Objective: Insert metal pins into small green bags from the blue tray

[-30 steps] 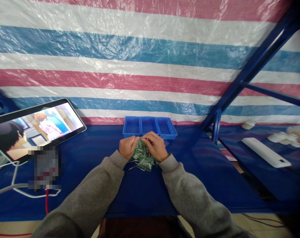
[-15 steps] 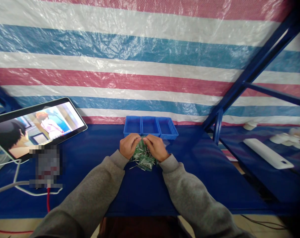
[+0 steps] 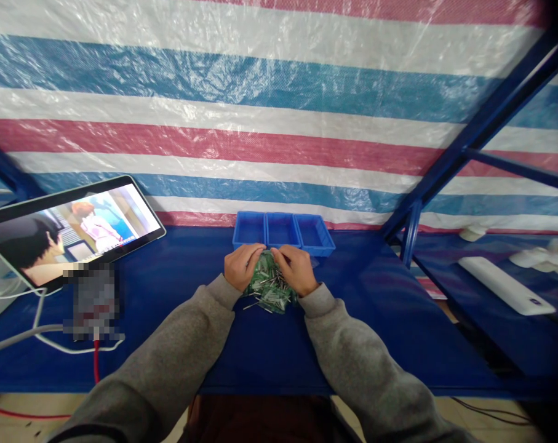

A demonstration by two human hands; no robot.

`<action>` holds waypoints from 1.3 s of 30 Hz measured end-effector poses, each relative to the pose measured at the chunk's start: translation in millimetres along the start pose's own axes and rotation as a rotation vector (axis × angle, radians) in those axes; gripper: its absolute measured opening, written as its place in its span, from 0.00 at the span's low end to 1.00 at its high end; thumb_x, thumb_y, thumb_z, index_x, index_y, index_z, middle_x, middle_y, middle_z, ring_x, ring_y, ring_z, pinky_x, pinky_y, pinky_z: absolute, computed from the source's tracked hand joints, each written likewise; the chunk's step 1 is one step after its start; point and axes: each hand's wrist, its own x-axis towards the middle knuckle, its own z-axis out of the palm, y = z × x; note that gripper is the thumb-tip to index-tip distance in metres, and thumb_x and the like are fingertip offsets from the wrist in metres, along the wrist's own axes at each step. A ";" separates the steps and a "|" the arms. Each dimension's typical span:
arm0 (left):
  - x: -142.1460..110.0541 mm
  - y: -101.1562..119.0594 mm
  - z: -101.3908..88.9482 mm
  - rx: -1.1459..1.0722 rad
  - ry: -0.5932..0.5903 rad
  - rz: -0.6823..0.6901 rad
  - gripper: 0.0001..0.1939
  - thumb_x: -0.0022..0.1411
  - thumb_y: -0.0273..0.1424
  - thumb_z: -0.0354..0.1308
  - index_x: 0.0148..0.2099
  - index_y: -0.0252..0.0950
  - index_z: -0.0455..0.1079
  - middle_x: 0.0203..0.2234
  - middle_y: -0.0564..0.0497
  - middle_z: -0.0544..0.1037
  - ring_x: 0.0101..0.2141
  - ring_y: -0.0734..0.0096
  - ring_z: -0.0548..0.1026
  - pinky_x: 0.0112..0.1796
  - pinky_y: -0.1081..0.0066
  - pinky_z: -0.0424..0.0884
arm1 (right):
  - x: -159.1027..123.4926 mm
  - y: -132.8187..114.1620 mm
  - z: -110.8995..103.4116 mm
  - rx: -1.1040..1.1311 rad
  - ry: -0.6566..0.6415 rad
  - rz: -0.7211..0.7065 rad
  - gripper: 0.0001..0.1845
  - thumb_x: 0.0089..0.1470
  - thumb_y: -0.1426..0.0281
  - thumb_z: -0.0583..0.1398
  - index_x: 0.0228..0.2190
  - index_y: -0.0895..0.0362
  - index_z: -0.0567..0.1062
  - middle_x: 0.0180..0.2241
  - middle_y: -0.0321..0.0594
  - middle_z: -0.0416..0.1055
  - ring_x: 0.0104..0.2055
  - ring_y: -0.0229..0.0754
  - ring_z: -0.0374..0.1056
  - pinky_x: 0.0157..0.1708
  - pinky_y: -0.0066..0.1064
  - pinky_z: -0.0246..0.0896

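A heap of small green and silvery pieces with thin metal pins [image 3: 270, 289] lies on the blue tabletop, between and just below my hands. My left hand [image 3: 242, 266] is closed at the heap's upper left, thumb against the fingers. Opposite it, my right hand [image 3: 297, 269] is closed in the same way at the upper right. The fingertips of both hands nearly meet over the far edge of the heap. Whatever they pinch is too small or too hidden to name. Right behind my hands stand three joined blue trays [image 3: 283, 231].
At the left, a tablet [image 3: 75, 234] leans with a cartoon on its screen, a blurred-out device [image 3: 96, 301] and cables in front. Blue metal posts [image 3: 412, 231] rise at the right. Beyond them lies a long white object [image 3: 504, 285]. Striped plastic sheeting [image 3: 279, 141] hangs behind.
The view has shifted slightly, so the whole scene sits a little up and to the right. My hands keep nearly the same closed pose over the heap; the right fingers have moved slightly.
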 end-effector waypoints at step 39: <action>-7.0 -10.9 11.4 -0.005 0.014 -0.038 0.11 0.63 0.32 0.51 0.44 0.34 0.69 0.33 0.49 0.78 0.34 0.72 0.76 0.39 0.73 0.72 | -1.7 -8.0 -2.8 0.204 0.014 0.010 0.12 0.58 0.65 0.52 0.35 0.56 0.73 0.32 0.40 0.72 0.31 0.38 0.66 0.35 0.29 0.60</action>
